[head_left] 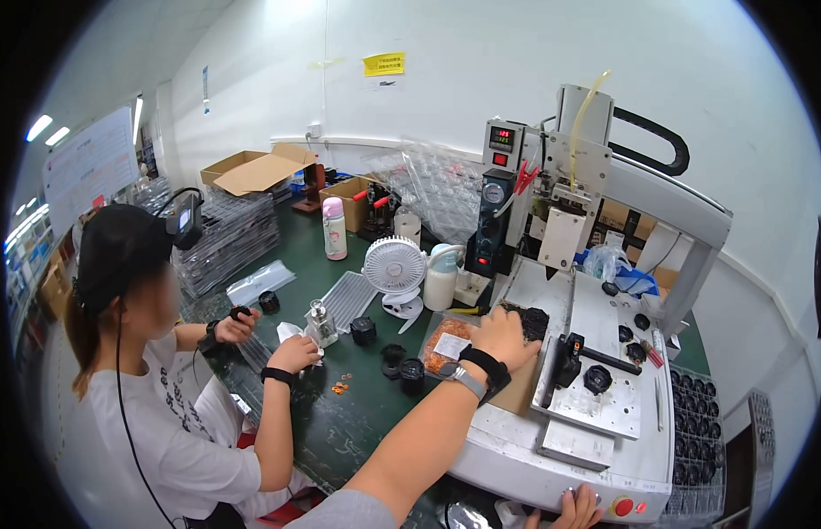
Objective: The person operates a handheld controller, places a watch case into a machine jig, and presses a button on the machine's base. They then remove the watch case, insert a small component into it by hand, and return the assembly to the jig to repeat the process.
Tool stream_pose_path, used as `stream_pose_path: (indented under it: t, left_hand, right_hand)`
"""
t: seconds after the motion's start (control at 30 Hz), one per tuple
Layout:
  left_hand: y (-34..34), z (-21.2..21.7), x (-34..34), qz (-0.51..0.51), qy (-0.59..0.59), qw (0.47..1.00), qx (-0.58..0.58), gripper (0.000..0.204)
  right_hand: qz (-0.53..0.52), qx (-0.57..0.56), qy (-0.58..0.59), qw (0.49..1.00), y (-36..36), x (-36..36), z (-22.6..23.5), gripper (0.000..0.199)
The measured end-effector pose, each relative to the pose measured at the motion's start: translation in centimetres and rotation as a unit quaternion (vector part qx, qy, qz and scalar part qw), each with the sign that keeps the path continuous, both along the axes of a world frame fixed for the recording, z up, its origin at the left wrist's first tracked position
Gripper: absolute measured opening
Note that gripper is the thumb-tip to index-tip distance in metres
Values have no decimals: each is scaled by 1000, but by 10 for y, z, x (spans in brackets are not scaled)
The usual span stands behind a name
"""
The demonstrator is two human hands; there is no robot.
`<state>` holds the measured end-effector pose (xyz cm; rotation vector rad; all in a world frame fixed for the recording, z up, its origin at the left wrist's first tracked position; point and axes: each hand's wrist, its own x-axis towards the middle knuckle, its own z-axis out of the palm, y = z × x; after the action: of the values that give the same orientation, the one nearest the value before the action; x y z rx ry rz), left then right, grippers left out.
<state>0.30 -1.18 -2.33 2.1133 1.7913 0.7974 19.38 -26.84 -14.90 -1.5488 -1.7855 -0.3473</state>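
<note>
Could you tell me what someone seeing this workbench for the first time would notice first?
Most likely the big white gantry machine at right, with its red-lit display and a black fixture on its bed. The left hand reaches over a pile of black parts at the bed's edge, while the right hand rests by the red button at the machine's front. At left, a co-worker sits at the green table near a small white fan.

Black knobs (pixel 527 321) heaped on machine bed (pixel 596 309).

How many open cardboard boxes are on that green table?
2: a large open brown cardboard box at the far left corner, and a smaller open brown cardboard box right of it. Others may be hidden.
</note>
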Motion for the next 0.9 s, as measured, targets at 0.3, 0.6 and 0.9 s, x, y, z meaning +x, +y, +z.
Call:
stream_pose_path:
  t: [0.3,0.6,0.9]
  left_hand:
    - [2,7,14,40,133,982,-127,97]
    - [8,4,16,67,102,988,-99,94]
    - [2,14,-9,139,-8,987,83,83]
  right_hand:
    - [4,8,-6,1000,1,2,1,59]
    - [18,13,10,1000,0,1,-2,61]
    - [3,37,12,999,4,-2,-2,59]
